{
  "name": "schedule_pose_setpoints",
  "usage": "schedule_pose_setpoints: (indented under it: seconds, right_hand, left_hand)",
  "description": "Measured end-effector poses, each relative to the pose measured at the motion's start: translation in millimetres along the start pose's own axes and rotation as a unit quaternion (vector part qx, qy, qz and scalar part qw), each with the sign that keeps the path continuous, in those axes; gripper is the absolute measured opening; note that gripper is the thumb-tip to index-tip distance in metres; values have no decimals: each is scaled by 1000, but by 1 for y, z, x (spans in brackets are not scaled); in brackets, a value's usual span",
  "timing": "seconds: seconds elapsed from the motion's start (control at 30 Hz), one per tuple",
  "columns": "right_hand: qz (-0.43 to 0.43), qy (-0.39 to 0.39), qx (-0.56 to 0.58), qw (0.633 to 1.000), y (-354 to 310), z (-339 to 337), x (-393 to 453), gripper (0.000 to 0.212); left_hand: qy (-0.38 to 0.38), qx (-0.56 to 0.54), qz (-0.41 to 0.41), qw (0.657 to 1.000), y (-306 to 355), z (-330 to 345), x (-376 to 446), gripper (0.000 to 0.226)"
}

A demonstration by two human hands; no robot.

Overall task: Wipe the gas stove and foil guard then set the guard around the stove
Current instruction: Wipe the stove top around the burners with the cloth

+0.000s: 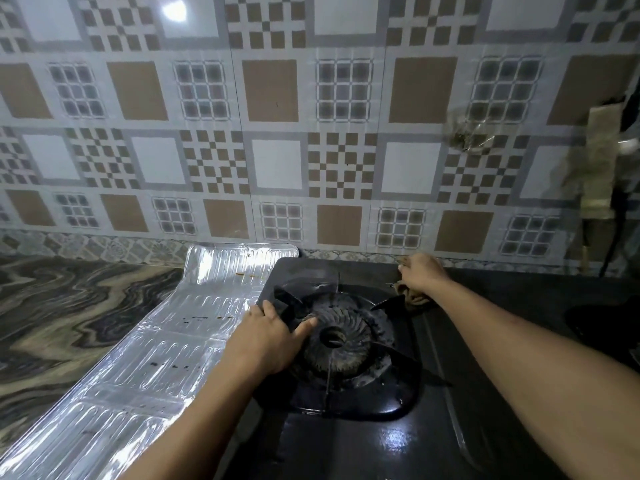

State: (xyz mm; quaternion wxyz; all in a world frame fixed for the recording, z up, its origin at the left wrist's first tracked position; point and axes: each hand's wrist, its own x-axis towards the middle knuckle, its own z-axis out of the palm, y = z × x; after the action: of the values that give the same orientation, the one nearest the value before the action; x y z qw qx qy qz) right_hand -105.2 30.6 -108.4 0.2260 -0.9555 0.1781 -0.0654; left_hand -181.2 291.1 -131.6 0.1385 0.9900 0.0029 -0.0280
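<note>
1. brown cloth (pixel 414 296) is bunched under my right hand (pixel 420 271), fingers curled down and pinching it against the back right part of the black gas stove (pixel 398 441); i hold it wadded so my palm can press it hard into the grime near the wall.
2. my left hand (pixel 268 336) lies spread and flat over the left arm of the pan support (pixel 346 344), thumb pointing toward the burner (pixel 337 336), holding nothing; i judge it is there to brace the stove so it does not slide as i scrub.
3. the burner and the support's prongs look dull and sooty, while the front of the stove top shines wet, so i judge the wiping is part done.
4. the foil guard (pixel 145 344) lies unfolded and flat on the marbled desk (pixel 69 306), touching the stove's left edge, its far end at the tiled wall (pixel 311 133); laid out like this, its dark spots are easy to reach. it is not yet stood around the stove.
</note>
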Motion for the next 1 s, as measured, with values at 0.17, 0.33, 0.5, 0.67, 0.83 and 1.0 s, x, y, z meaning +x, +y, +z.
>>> schedule_pose_setpoints:
  seconds: [0.17, 0.33, 0.5, 0.67, 0.83, 1.0]
  right_hand:
    - [7, 32, -110, 993, -5, -12, -5, 29]
    - [6, -23, -180, 983, -15, -19, -6, 26]
    - [-4, -63, -176, 982, -27, -14, 7, 26]
    - [-12, -75, -172, 982, -37, -8, 17, 33]
    - [-49, -64, -153, 985, -59, 14, 18, 30]
    - [-87, -79, -149, 982, -79, 27, 21, 37]
  left_hand:
    - [3, -2, -7, 1000, -1, 0, 0, 98]
    - [10, -8, -4, 1000, -3, 3, 2, 99]
    - [8, 0, 0, 1000, -3, 2, 3, 102]
    - [7, -8, 2, 1000, -4, 3, 2, 102]
    - [5, -5, 0, 1000, -1, 2, 1, 100]
    - [0, -6, -9, 1000, -1, 2, 0, 100]
